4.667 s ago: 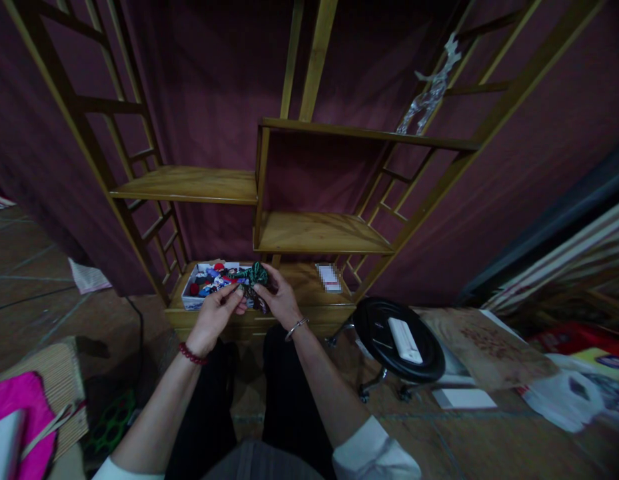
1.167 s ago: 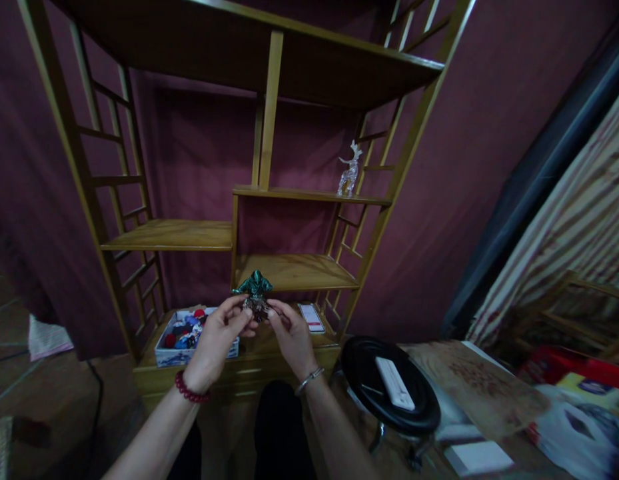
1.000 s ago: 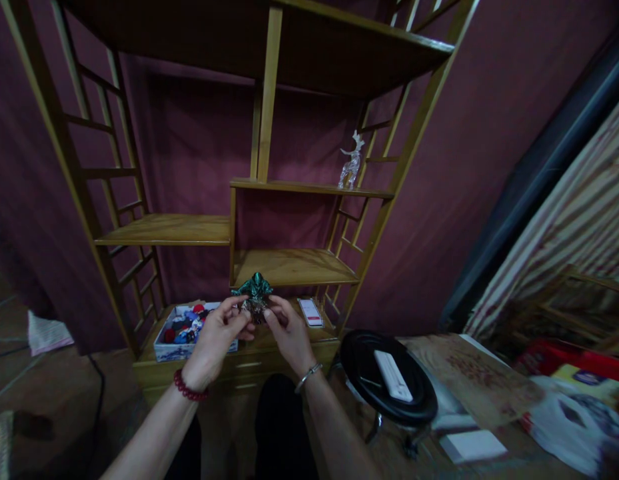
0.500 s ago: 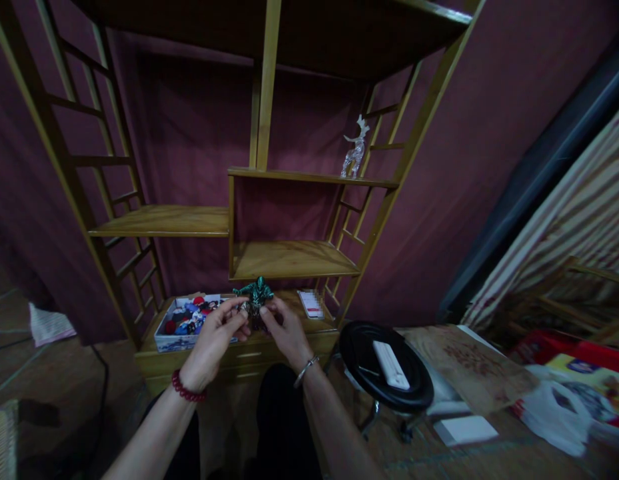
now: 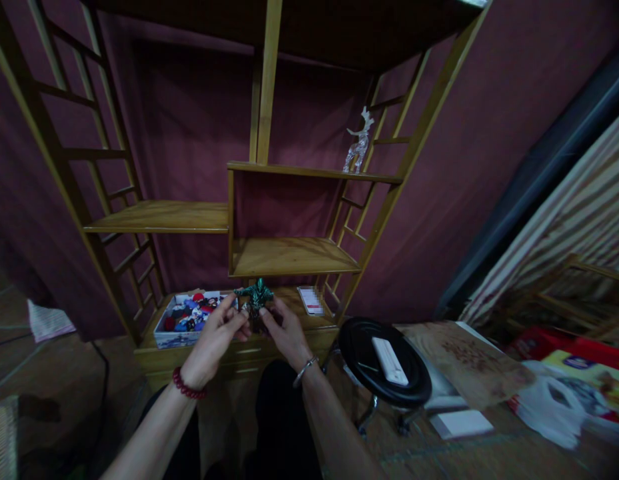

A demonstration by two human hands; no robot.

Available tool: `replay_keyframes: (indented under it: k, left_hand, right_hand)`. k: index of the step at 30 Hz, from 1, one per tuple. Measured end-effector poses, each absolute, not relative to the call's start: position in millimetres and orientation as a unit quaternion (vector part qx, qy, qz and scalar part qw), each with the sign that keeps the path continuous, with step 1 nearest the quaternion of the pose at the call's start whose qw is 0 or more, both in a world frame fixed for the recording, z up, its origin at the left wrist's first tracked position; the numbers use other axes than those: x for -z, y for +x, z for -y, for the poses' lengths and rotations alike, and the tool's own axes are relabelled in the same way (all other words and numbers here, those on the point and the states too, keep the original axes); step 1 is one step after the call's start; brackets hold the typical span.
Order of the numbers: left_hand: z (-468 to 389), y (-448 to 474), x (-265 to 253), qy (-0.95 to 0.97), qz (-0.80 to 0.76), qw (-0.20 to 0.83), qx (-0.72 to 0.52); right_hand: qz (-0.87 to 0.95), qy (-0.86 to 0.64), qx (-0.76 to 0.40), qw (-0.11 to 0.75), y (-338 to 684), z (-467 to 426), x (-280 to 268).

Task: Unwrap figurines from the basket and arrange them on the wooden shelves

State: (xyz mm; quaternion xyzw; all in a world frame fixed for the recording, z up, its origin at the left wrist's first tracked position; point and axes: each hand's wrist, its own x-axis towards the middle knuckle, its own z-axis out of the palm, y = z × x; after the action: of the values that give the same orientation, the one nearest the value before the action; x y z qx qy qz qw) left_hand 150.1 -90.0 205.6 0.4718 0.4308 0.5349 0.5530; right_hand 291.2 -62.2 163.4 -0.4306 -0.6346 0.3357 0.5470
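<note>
Both forearms reach up and inward from the near edge, the left rising toward the right and the right leaning left, wrists bent so the hands nearly meet above the cabinet's low ledge (image 5: 284,309). The left hand (image 5: 216,337) wears a dark red bead bracelet (image 5: 188,387) at its wrist, the right hand (image 5: 288,330) a silver bangle (image 5: 305,371). Fingers partly curled, both hands grasp the small green-and-dark figure (image 5: 260,292) between thumbs and fingertips, upright, its arms spread. It is held just right of the box of colourful pieces (image 5: 176,340) and left of the phone (image 5: 309,300), whose screen is partly pixelated. Print on the yellow package (image 5: 584,373) at far right is too small to read.
</note>
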Motion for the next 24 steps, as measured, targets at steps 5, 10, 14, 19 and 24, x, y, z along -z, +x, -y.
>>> replay_keyframes:
  k: [5, 10, 14, 19, 24]
  left_hand:
    - [90, 150, -208, 0.492, -0.427, 0.555, -0.517]
    - [87, 153, -209, 0.489, -0.439, 0.550, -0.515]
    - [83, 155, -208, 0.506, -0.433, 0.546, -0.508]
    - [81, 157, -210, 0.522, -0.438, 0.544, -0.491]
    - [82, 159, -213, 0.515, -0.430, 0.557, -0.489]
  right_hand:
    - [0.632, -0.442, -0.331, 0.544, 294, 62, -161]
    - [0.637, -0.450, -0.324, 0.535, 297, 59, -160]
    - [0.630, -0.458, -0.318, 0.540, 299, 57, -158]
    - [0.619, -0.466, -0.309, 0.552, 302, 57, -156]
    - [0.625, -0.468, -0.308, 0.544, 303, 58, -157]
